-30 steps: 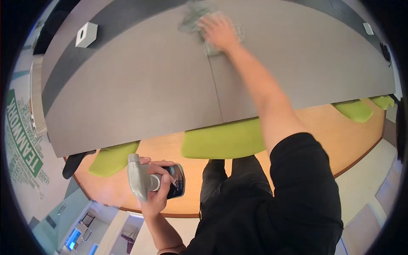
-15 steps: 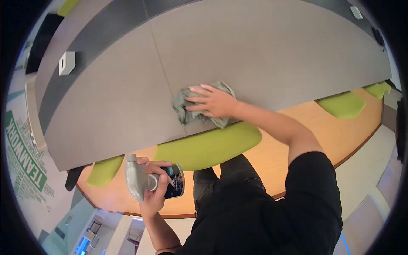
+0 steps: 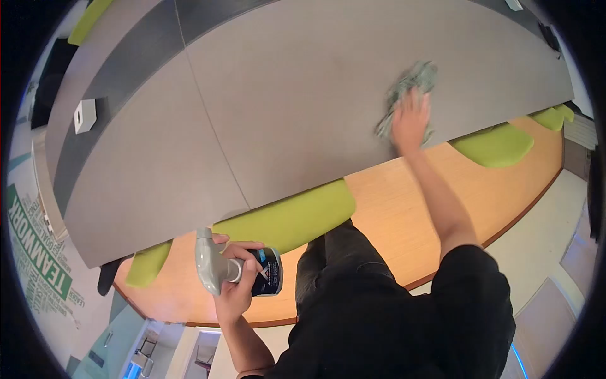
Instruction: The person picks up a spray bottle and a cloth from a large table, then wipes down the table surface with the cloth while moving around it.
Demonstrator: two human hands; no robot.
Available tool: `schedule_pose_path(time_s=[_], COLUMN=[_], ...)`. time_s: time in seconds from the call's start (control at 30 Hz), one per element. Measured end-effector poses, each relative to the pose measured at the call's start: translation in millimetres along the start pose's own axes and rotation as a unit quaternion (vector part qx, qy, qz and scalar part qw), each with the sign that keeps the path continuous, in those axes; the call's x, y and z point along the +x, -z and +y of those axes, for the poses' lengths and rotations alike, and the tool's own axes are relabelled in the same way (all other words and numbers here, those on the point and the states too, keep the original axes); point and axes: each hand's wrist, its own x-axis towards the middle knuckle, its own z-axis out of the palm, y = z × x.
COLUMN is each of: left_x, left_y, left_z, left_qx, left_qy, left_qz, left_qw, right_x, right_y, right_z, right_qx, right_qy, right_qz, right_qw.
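Observation:
My right hand presses a crumpled grey-green cloth against the grey tabletop, near its front edge on the right. The hand is a little blurred, and the cloth bunches out past the fingers. Down at the lower left, my left hand is wrapped round the neck of a spray bottle. That bottle has a grey trigger head pointing up and left and a dark body with a label. It is held off the table, in front of the edge.
Lime-green chairs are tucked along the table's front edge, another seat further right. White boxes sit on the dark table band, one at the left. Wood-coloured floor lies below, and a wall with "TEAMWORK" lettering stands left.
My right hand has slid the cloth to the right and farther up the tabletop. My left hand still holds the spray bottle, nearly unmoved. The view has shifted slightly.

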Motion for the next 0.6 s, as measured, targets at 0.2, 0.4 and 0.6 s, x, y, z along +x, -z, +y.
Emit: schedule_pose_path(time_s=[0.2,0.4,0.6], left_x=[19,1,-20], left_y=[-13,-21,2], left_z=[3,32,-16], left_qx=[-0.010,-0.007,-0.034], left_qy=[-0.033,-0.049,-0.038], left_qz=[-0.011,-0.015,0.023], left_qw=[0.999,0.999,0.998], right_x=[-70,58,48], right_y=[57,21,-46], right_z=[-164,-55,-66], right_qx=[0.239,0.105,-0.020], right_qy=[0.263,0.203,-0.189], right_qz=[-0.137,-0.027,0.081], right_qw=[0.925,0.973,0.979])
